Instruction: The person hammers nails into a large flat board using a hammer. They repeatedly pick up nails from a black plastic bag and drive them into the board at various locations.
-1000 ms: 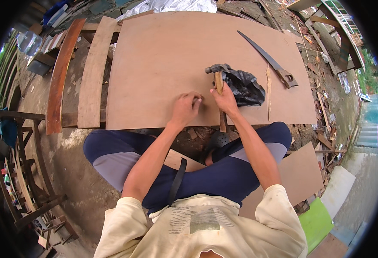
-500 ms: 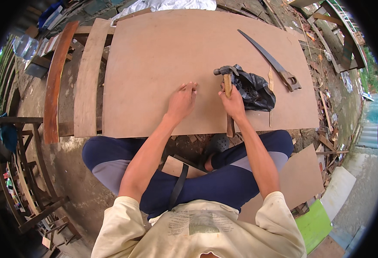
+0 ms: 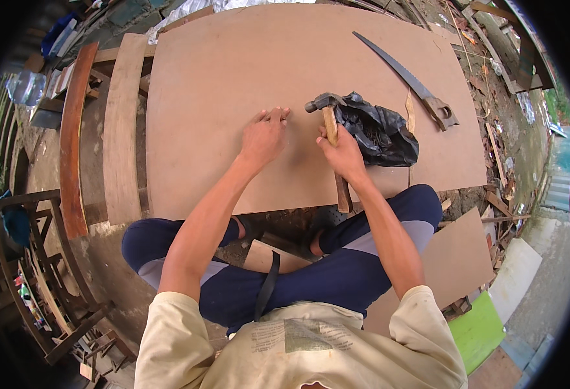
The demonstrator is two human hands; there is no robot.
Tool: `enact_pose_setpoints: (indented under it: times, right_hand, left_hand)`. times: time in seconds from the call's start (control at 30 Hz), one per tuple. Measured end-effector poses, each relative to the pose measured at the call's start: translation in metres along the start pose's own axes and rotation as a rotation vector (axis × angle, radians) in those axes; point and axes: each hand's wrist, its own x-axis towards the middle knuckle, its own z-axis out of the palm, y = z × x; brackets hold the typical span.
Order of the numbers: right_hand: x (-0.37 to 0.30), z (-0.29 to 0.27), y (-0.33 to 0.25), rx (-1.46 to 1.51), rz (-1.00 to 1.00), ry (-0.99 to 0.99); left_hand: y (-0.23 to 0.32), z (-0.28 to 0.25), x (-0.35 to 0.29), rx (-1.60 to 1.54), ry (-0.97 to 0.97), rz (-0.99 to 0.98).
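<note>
My right hand (image 3: pixel 343 152) is wrapped round the wooden handle of a claw hammer (image 3: pixel 329 123), its metal head pointing away from me above the board. My left hand (image 3: pixel 264 135) rests low over the large brown wooden panel (image 3: pixel 213 71), fingers curled and drawn together at the tips; whatever they pinch, if anything, is too small to make out. Just right of the hammer lies a crumpled black plastic bag (image 3: pixel 388 139), opened, with small dark pieces inside. A handsaw (image 3: pixel 401 78) lies on the panel farther right, its wooden handle toward me.
A thin wood strip (image 3: pixel 411 113) sticks out beside the bag. Two planks, one pale (image 3: pixel 122 129) and one reddish-brown (image 3: pixel 77 136), lie left of the panel. A wooden frame (image 3: pixel 45 266) stands at lower left. Wood scraps litter the ground at right, near a green sheet (image 3: pixel 478 334).
Both hands have shifted slightly left in the picture, the hammer moving along with the right one. The view has moved a little, so the panel's near edge sits lower at left.
</note>
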Motion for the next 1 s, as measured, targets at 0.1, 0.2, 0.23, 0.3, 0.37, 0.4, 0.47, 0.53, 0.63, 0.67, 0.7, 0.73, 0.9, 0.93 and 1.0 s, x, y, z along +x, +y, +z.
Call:
enact_pose_setpoints:
  times: [0.1,0.2,0.23,0.3,0.37,0.4,0.47,0.53,0.63,0.67,0.7,0.73,0.9,0.93,1.0]
  right_hand:
    - [0.001,0.003,-0.002,-0.017,0.006,-0.016]
    - [-0.002,0.002,-0.002,-0.025,0.022,-0.005]
    - [-0.003,0.001,-0.002,-0.025,0.031,0.003]
    - [-0.003,-0.004,-0.006,-0.052,0.043,-0.014]
    - [-0.005,-0.004,-0.006,-0.058,0.046,-0.019]
    - [-0.002,-0.002,-0.003,-0.050,0.031,-0.010]
    - [0.003,0.001,-0.001,-0.052,0.009,0.001]
    - [0.007,0.004,0.002,-0.073,0.002,0.004]
    - [0.011,0.008,0.004,-0.122,-0.005,0.005]
    - [0.012,0.008,0.004,-0.133,-0.016,0.005]
    - [0.012,0.009,0.006,-0.143,-0.023,0.004]
    - [0.012,0.009,0.007,-0.152,-0.030,0.004]
    - [0.010,0.013,0.009,-0.138,-0.078,0.020]
    - [0.009,0.014,0.011,-0.125,-0.097,0.037]
    - [0.004,0.013,0.010,-0.106,-0.104,0.031]
  left_hand:
    - [-0.006,0.005,0.008,0.008,0.094,0.031]
    - [-0.009,0.005,0.017,0.020,0.032,-0.008]
    - [-0.007,0.003,0.019,0.031,-0.019,-0.030]
    - [-0.004,-0.001,0.021,0.057,-0.094,-0.060]
    - [-0.003,-0.004,0.022,0.087,-0.143,-0.076]
    - [-0.005,-0.003,0.023,0.074,-0.137,-0.084]
    - [-0.005,0.001,0.023,0.049,-0.124,-0.102]
    - [-0.003,0.002,0.023,0.010,-0.124,-0.122]
    - [-0.009,0.003,0.021,-0.083,-0.053,-0.117]
    - [-0.011,0.004,0.020,-0.119,-0.018,-0.109]
    - [-0.011,0.003,0.020,-0.142,-0.033,-0.129]
    - [-0.011,0.002,0.020,-0.166,-0.047,-0.149]
    - [-0.016,0.011,0.016,-0.077,0.097,-0.047]
    - [-0.015,0.011,0.017,-0.068,0.099,-0.042]
    - [-0.015,0.010,0.018,-0.033,0.092,-0.037]
